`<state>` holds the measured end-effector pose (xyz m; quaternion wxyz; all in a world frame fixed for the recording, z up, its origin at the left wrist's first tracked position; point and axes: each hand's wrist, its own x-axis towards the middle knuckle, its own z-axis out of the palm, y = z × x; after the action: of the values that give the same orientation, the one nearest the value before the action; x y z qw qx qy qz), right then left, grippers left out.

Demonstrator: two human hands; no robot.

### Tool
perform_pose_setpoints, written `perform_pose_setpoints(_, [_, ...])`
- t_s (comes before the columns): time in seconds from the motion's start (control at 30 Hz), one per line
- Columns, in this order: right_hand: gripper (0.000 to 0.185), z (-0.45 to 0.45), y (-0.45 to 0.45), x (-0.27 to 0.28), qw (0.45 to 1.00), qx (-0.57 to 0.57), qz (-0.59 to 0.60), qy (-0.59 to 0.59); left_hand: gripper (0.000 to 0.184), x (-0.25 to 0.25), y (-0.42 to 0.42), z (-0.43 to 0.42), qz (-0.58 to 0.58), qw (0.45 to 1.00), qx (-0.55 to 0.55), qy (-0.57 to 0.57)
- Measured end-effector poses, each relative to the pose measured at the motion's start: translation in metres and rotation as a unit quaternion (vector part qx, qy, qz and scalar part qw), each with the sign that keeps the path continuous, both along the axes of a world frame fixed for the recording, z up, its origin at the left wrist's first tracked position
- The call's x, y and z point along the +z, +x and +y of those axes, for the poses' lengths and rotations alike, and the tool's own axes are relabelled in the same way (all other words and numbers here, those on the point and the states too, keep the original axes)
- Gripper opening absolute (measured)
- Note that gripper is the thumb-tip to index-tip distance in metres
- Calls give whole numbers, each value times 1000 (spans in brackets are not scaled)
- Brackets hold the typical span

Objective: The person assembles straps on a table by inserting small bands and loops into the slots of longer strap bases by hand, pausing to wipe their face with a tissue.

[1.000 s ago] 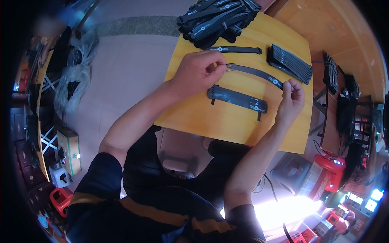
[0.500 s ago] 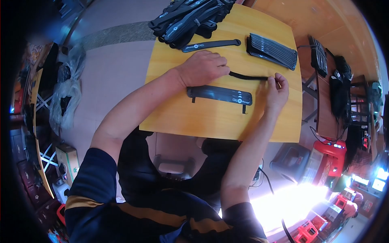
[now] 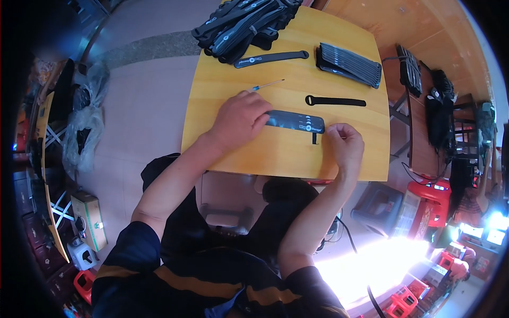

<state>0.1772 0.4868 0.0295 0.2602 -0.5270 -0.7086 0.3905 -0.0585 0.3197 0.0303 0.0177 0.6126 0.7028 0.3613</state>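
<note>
Yellow table (image 3: 275, 159), head view: we count one dark printed bundle (image 3: 294, 121), left hand (image 3: 239, 119) over one end, right hand (image 3: 345, 147) curled by the other; whether either grips, we can't tell. Beyond: one blue-handled tool (image 3: 256, 88), two loose straps (image 3: 339, 101), one stack (image 3: 349, 67), one heap (image 3: 246, 27).

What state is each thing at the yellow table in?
Strap heap: jumbled
Fanned strap stack: overlapping, lying flat
Printed strap: lying flat
Black strap: laid out flat
Thin tool: lying down, handle partly hidden
Printed panel: flat, left end covered
Left grip: curled over panel's left end
Right grip: bent, near panel's right end
</note>
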Motion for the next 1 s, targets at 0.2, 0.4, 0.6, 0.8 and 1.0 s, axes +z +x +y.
perform_pose_setpoints(0.2, [19,-10,-10,4,995,1,-95,0,10,-9,5,-1,-5,1000,-9,12])
perform_pose_setpoints(0.4, [20,-13,-15,6,991,-7,-130,14,9,-1,-12,-11,-27,1000,6,-1])
perform_pose_setpoints(0.6, [20,-15,-17,4,990,-18,-138,14,7,-6,-14,-11,-8,1000,-2,-7])
perform_pose_setpoints(0.8, [18,-17,-12,-9,996,-30,-79,25,8,3,9,41,-11,997,-64,-42])
perform_pose_setpoints(1.0, [16,-24,-14,-8,996,-31,-72,51,11,5,37,119,-45,979,-125,-155])
